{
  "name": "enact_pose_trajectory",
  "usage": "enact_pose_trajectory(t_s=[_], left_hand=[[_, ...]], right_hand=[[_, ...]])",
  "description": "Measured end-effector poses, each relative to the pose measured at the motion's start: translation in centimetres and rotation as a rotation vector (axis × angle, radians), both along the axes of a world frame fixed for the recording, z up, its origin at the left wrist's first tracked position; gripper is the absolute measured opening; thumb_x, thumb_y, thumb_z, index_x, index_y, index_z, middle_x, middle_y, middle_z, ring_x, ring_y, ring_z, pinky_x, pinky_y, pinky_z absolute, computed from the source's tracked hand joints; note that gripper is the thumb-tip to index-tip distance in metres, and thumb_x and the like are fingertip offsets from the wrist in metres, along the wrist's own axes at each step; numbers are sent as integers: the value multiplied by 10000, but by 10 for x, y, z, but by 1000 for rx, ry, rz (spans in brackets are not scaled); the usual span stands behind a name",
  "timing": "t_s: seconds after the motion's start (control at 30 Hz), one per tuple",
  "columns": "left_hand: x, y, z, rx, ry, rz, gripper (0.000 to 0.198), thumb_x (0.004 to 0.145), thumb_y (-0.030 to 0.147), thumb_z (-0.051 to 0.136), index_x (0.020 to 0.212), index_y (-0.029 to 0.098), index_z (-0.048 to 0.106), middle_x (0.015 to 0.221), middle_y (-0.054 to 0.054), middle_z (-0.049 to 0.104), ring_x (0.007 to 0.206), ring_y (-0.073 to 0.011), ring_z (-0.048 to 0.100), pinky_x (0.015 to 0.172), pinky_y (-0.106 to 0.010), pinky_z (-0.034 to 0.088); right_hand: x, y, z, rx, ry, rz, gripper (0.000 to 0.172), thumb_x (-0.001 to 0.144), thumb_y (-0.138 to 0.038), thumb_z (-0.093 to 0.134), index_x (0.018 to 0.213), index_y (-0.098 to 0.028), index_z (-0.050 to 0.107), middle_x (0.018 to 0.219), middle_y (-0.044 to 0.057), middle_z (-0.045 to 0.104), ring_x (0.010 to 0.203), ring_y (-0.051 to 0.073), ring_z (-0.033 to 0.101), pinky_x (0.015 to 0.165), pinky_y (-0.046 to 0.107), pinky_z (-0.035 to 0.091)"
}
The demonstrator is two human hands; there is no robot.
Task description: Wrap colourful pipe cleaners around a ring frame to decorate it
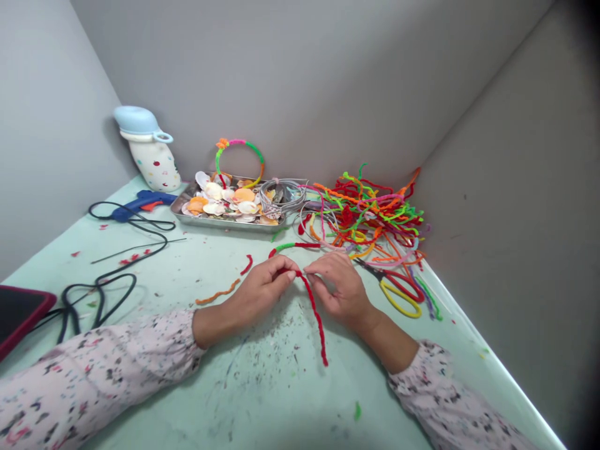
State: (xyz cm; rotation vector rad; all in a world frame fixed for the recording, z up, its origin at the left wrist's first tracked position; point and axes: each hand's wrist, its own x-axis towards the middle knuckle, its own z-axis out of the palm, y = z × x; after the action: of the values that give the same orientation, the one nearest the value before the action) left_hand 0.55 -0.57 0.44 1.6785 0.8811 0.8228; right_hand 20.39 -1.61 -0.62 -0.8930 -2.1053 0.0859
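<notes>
My left hand [262, 287] is closed, thumb and fingertips pinching a red pipe cleaner [316, 312]. One end of it hangs down and to the right over the table. Just right of that pinch, the fingertips of my right hand [340, 287] are drawn together. Behind both hands curves a thin hoop [285, 246] wrapped in red, green and pink. It runs from my left fingers round to my right hand, which seems to grip it; the exact contact is hidden. A short red piece [246, 265] and an orange piece [218, 294] of pipe cleaner lie beside my left hand.
A metal tray [225, 224] of shells stands at the back, with a finished-looking colored hoop [257, 150] and a wire coil [293, 194]. Right of it are piled pipe cleaners [370, 206] and scissors [398, 287]. Leftward are a blue glue gun [140, 201], its cable, a bottle [152, 159] and a red-edged device [23, 312].
</notes>
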Motion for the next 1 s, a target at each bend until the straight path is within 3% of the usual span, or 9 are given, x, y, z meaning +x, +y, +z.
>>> enact_pose_trajectory(t_s=[0.17, 0.47, 1.0], left_hand=[[0, 0, 3, 17, 15, 55, 323, 940, 366, 440, 684, 171, 459, 600, 50, 434, 569, -96, 401, 561, -231, 336], [2, 0, 3, 46, 53, 88, 231, 882, 367, 523, 793, 157, 559, 563, 60, 436, 508, -89, 369, 492, -216, 299], [5, -3, 5, 322, 189, 137, 166, 910, 270, 475, 833, 155, 567, 741, -5, 568, 663, -130, 484, 624, -247, 384]], right_hand=[[0, -2, 2, 5, 40, -42, 160, 828, -156, 581, 963, -242, 589, 897, 35, 668, 881, 214, 601, 884, 427, 422], [-1, -1, -1, 8, 45, -43, 101, 854, -176, 572, 925, -243, 596, 845, 26, 668, 819, 203, 598, 820, 404, 434], [0, -1, -3, 27, 47, -54, 90, 875, -200, 593, 953, -241, 612, 818, 19, 683, 763, 187, 593, 764, 371, 429]])
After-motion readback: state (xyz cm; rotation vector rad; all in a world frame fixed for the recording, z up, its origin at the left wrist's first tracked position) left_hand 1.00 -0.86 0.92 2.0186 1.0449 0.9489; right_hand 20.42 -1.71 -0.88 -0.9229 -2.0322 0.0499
